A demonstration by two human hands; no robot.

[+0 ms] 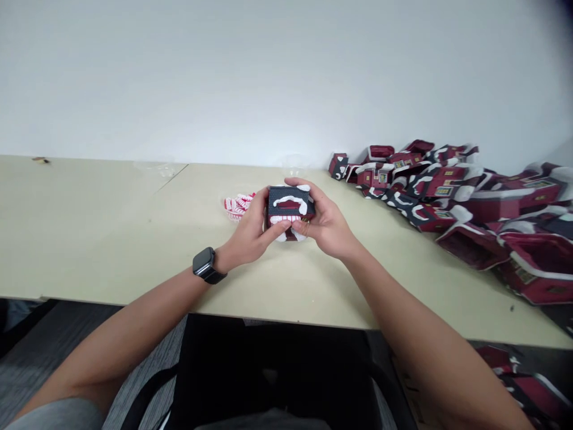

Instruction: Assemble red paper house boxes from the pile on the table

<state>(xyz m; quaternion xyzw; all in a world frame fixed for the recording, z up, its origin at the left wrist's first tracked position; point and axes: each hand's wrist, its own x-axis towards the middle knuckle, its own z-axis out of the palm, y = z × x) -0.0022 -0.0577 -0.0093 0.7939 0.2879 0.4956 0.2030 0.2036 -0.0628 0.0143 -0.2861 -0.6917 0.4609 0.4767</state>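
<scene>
A small model house (290,206) with a dark roof, dark red walls and white snow-like trim is held between my two hands above the table. My left hand (250,234) grips its left side, with the thumb on the front near a red-and-white striped strip (286,220). My right hand (329,224) holds the right side, its fingers behind the roof and its thumb against the front. Both thumb tips meet near the striped strip. Just left of the house, partly behind my left hand, lies a pile of red-and-white striped pieces (237,206), seemingly in a clear container.
Many similar dark red model houses (416,185) are heaped along the right side of the table (111,239). More houses (532,388) sit below the table edge at lower right. Clear plastic (159,168) lies near the wall, and a small brownish scrap (41,160) at far left.
</scene>
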